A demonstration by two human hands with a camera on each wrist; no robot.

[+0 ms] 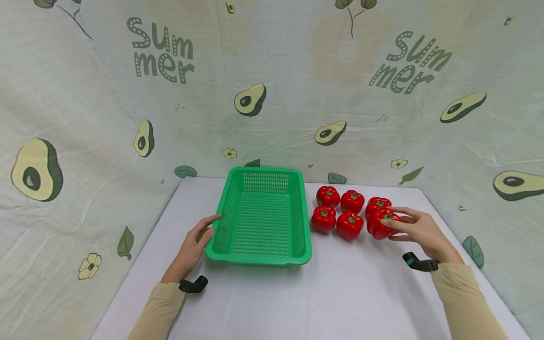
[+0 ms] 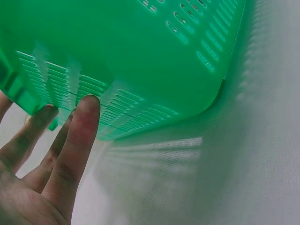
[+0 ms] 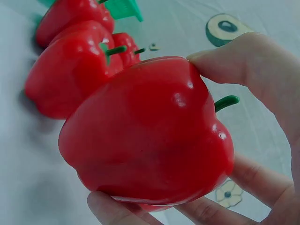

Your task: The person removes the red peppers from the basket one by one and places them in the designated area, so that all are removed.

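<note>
A green plastic basket with slotted walls stands on the table, nothing inside it. My left hand is at its left side, fingertips against the outer wall; in the left wrist view the fingers look nearly straight beneath the rim. On the right, my right hand holds a red bell pepper between thumb and fingers, its green stem turned toward the palm in the right wrist view. Several other red bell peppers sit close together between the basket and this hand; one is partly hidden behind the held pepper.
The white table meets a hanging cloth printed with avocados and lettering at the back and both sides. Black bands are on both wrists.
</note>
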